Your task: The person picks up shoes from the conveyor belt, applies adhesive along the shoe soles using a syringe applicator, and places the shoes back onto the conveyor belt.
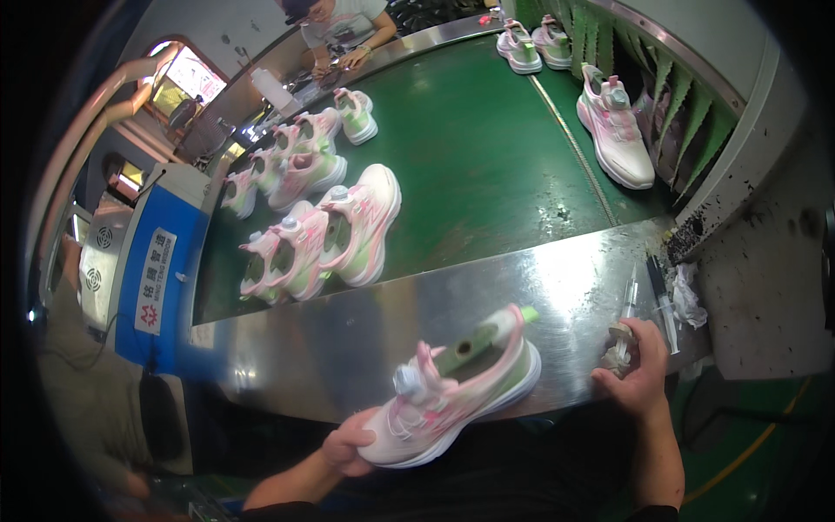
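My left hand (351,444) grips a white, pink and green sneaker (474,391) by its toe. The shoe is held tilted over the near edge of the metal ledge (365,348), with its heel up and to the right and a round dial on its tongue. At the right, my right hand (644,374) is closed on a crumpled whitish wad (617,354) at the ledge; whether it is cloth or paper I cannot tell. Just beyond that hand lie a syringe (631,294), a second syringe (668,326), a black pen-like stick (655,278) and crumpled white tissue (689,300).
A green conveyor belt (461,148) carries several similar sneakers (365,226) at the left. One more sneaker (616,130) stands by the green strip curtain (687,130) at right. A blue machine (161,278) borders the left side. A co-worker (348,35) sits at the far edge.
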`<state>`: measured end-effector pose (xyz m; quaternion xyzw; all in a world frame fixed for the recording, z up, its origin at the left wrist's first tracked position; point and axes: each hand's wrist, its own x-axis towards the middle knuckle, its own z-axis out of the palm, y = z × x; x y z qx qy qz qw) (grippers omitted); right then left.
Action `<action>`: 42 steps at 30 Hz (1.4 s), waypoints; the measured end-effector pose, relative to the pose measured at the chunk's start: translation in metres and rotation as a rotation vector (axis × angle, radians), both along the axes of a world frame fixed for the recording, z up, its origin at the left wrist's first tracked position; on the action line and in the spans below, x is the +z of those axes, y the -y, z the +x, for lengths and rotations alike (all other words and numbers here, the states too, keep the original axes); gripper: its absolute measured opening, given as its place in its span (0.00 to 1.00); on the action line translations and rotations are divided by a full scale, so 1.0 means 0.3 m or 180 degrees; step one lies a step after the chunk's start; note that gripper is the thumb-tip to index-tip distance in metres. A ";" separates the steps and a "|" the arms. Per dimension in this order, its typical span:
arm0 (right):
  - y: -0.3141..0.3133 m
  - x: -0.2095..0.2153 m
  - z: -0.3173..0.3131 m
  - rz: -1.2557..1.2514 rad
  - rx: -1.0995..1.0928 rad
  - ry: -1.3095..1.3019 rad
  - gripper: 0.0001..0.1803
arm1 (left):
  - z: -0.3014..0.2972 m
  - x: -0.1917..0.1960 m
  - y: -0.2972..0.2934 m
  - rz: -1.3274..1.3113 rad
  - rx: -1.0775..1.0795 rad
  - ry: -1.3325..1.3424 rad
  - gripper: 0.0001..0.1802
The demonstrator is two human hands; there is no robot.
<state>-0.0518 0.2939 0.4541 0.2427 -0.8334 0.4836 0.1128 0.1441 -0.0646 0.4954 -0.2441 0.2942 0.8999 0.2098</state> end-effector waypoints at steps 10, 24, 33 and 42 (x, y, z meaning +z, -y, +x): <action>0.012 -0.017 0.014 0.0055 -0.0031 -0.0067 0.37 | -0.837 -0.105 -0.284 -0.0158 -0.0061 -0.0846 0.26; 0.020 0.030 0.014 0.0606 0.0177 -0.0666 0.36 | -0.453 -0.181 0.356 -0.3860 0.1470 -0.1203 0.29; 0.045 0.072 0.174 0.1460 0.0574 -0.0823 0.37 | -0.647 -0.128 0.413 -0.4138 0.1252 -0.1647 0.38; 0.019 0.076 0.154 0.0262 0.0666 0.0346 0.39 | -0.270 0.014 0.235 -0.3612 0.0736 -0.2538 0.48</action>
